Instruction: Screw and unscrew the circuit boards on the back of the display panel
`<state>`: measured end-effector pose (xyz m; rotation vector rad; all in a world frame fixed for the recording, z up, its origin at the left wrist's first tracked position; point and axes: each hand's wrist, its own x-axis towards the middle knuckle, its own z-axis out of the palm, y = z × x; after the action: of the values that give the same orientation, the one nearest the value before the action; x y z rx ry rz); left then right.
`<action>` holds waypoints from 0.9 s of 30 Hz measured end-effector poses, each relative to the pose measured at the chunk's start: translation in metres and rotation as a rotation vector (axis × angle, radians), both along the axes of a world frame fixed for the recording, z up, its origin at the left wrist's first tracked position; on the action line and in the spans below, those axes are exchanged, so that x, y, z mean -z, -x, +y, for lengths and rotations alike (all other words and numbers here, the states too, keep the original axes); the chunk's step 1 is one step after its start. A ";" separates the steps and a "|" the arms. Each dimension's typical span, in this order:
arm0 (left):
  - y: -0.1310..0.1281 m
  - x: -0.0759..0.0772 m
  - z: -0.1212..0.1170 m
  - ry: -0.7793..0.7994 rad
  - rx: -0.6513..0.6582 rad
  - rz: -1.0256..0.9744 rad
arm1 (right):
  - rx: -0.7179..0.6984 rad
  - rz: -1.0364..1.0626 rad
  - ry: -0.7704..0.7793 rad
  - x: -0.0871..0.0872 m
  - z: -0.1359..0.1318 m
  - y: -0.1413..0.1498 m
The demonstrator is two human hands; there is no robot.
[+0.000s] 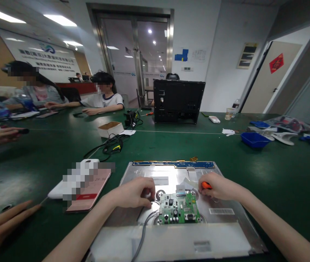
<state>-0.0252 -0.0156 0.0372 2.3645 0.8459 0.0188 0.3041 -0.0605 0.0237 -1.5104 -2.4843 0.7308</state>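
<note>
A flat metal-backed display panel [222, 238] lies in front of me. On its middle sits a green circuit board [179, 209], with a grey cable [143, 233] running from its left side toward me. My left hand [137, 192] is at the board's upper left corner, fingers bent, with a small gap between thumb and fingertips and nothing visible in them. My right hand [217, 186] is closed around an orange-handled screwdriver [206, 185] at the board's upper right; its shaft is hidden. A flat ribbon cable [180, 190] joins the board's top edge. A blue circuit strip [171, 165] runs along the panel's far edge.
A phone [89, 198] and a white device [56, 189] lie left of the panel, near another person's hand [4, 225]. Farther off are a cardboard box [110, 129], black cables [112, 145], a black monitor housing [179, 102] and a blue tray [254, 139]. Several people sit around.
</note>
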 end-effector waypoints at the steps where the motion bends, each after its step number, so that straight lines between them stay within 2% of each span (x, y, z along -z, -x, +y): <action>1: 0.000 0.001 0.000 -0.003 -0.002 -0.006 | 0.006 -0.015 0.003 -0.001 0.001 0.002; 8: -0.003 0.000 0.000 0.053 0.032 -0.036 | 0.036 -0.078 0.006 -0.003 0.002 0.011; 12: -0.004 0.000 0.000 0.098 0.018 -0.048 | 0.005 -0.081 -0.038 -0.013 0.008 0.020; 17: -0.004 0.000 0.000 0.101 -0.007 -0.041 | -0.072 -0.064 -0.110 -0.025 0.032 0.058; 23: -0.001 0.002 0.003 0.093 0.023 -0.051 | -0.161 -0.051 -0.165 -0.015 0.056 0.117; 27: 0.001 0.004 0.004 0.087 0.016 -0.054 | -0.185 -0.045 -0.217 -0.005 0.060 0.130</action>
<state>-0.0257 -0.0118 0.0327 2.2789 0.7856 0.0385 0.1737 -0.0003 0.0286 -1.2491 -2.6612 0.4378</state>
